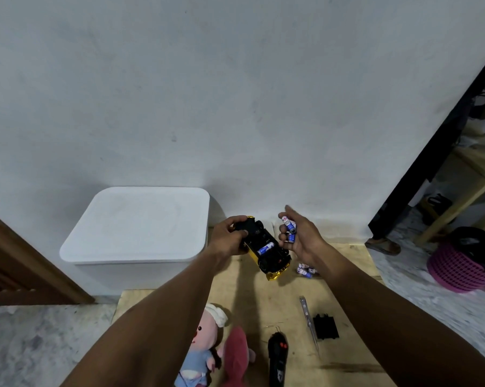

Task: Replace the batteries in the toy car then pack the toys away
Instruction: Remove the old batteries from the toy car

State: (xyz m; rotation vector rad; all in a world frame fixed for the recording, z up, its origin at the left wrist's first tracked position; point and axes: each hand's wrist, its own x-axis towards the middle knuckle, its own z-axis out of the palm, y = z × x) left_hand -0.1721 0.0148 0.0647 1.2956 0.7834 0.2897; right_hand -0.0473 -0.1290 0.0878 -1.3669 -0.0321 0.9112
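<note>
Box: I am seeing one white box (135,227) sitting against the wall, left of the hands; its lid is lying shut on it.
Board: one wooden board (263,308) is lying on the floor, carrying the loose pieces.
Basket: one pink basket (459,266) is standing well apart, off to the right.
Soft toys: two are lying at the near edge of the board; a pig doll (205,336) and a pink plush (235,356), touching each other.
Car: one toy car (266,259) is hanging above the board, belly up; its long axis is running from far-left to near-right.
Remote: one black remote (277,356) is lying just right of the soft toys.
Left hand: the left hand (227,236) is gripping the car's far end, fingers curled round it.
Right hand: the right hand (302,238) is hovering just beside the car on its right, palm up, fingers curling loosely round batteries.
Cover: one black battery cover (325,326) is lying beside a thin screwdriver (308,319).
Batteries: at least two held batteries (290,227); one seated battery (265,248) showing in the car; two or three loose batteries (305,269) on the board, too blurred to count.
Next move: I am judging the right hand nearer; the open bay is lying to its left.
</note>
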